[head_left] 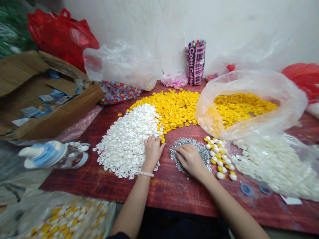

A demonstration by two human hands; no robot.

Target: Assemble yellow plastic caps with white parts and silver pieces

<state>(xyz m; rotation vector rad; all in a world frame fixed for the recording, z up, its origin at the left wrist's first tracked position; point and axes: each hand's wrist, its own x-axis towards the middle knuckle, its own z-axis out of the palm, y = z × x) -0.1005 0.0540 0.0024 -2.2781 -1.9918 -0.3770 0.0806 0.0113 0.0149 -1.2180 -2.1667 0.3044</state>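
My left hand (153, 151) rests at the right edge of a heap of white plastic pieces (124, 142), its fingers apart near a few yellow pieces; whether it holds a piece is too small to tell. My right hand (190, 158) lies over a pile of small silvery bits (180, 143), thumb and fingertips close together at the pile; anything between them is hidden. Behind both hands spreads a heap of yellow pieces (174, 108). Right of my right hand, several joined yellow-and-white pieces (220, 157) sit in rows.
An open plastic bag (249, 127) with yellow pieces stands back right, near a bag of white pieces (276, 162). At left are a cardboard box (62, 116) and a bottle (54, 154). A patterned bag (196, 63) stands by the wall. Blue caps (246, 189) lie front right.
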